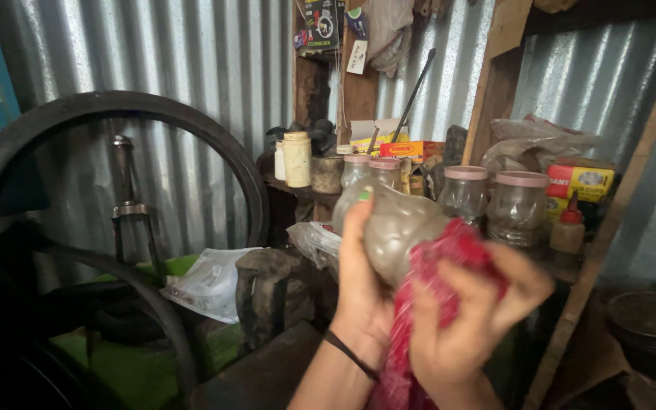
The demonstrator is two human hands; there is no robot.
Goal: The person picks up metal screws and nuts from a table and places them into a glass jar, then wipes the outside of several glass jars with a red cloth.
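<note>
My left hand [358, 285] grips a dusty clear plastic jar [392, 228], held tilted in front of me, thumb along its side. A black band circles that wrist. My right hand [468, 323] presses a red cloth [449, 254] against the jar's right side, and the cloth hangs down between my forearms. The right hand is blurred.
A wooden shelf [571, 319] behind holds clear jars with pink lids [519, 206], a cream bottle [296, 158], small boxes [578, 181] and a red-capped bottle [569, 228]. A black tyre [9, 152] stands left against corrugated metal wall. A dark bowl [651, 319] sits lower right.
</note>
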